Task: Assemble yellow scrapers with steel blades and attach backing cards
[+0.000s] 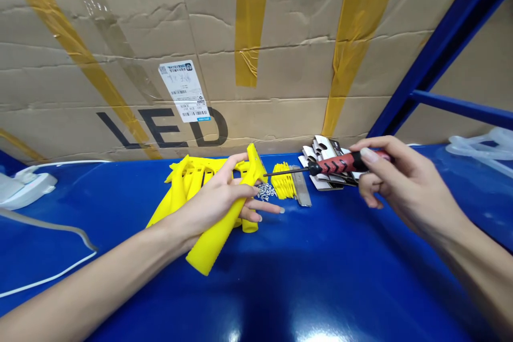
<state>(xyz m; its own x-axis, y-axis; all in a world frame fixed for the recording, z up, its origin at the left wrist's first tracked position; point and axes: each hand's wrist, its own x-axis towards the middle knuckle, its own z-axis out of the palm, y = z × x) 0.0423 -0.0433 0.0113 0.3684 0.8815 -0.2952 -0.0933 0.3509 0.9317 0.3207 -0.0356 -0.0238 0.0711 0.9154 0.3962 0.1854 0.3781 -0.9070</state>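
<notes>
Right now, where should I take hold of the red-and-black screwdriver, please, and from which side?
Grip the screwdriver by its ridged handle from the near side, ahead of the right hand: it is held nearly level, thin shaft pointing left.

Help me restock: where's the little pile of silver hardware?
In the head view, the silver hardware sits on the blue bench, just beyond the left hand, beside the yellow ribbed piece.
</notes>
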